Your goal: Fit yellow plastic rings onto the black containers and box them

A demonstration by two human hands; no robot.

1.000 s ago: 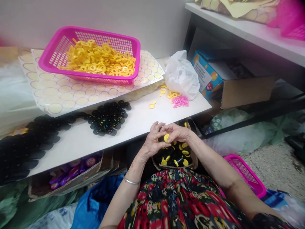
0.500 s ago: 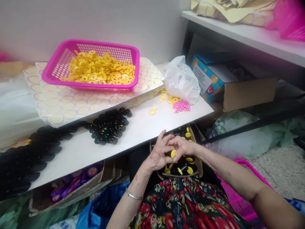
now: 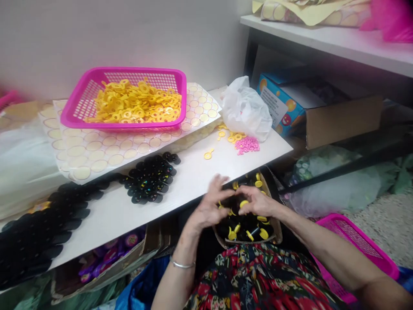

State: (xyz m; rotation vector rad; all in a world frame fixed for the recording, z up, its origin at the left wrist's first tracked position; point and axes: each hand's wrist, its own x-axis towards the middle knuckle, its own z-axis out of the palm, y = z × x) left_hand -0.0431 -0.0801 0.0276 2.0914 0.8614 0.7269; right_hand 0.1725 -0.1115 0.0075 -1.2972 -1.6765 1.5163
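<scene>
Over a cardboard box (image 3: 276,232) in my lap, my two hands work close together. My left hand (image 3: 211,204) is smeared by motion, its fingers spread and curved, with nothing plainly in them. My right hand (image 3: 258,202) has thumb and fingers closed round a small black piece with a yellow cap (image 3: 244,203); its dark body is mostly hidden. Several similar black pieces with yellow caps (image 3: 250,235) lie jumbled in the box below. On the white table beyond are rows of black cylinders (image 3: 146,181), a loose yellow ring piece (image 3: 208,154) and a pile of pink bits (image 3: 248,145).
A pink basket (image 3: 122,125) of yellow ring pieces stands on printed sheets (image 3: 111,150). A white plastic bag (image 3: 247,107) and a blue carton (image 3: 280,105) are to its right. Below the table sits a box of purple items (image 3: 111,254); another pink basket (image 3: 364,241) is on the floor.
My hands have drawn apart a little. My left fingers have opened away from the yellow-capped piece, which stays at my right fingertips. The view has shifted slightly.
</scene>
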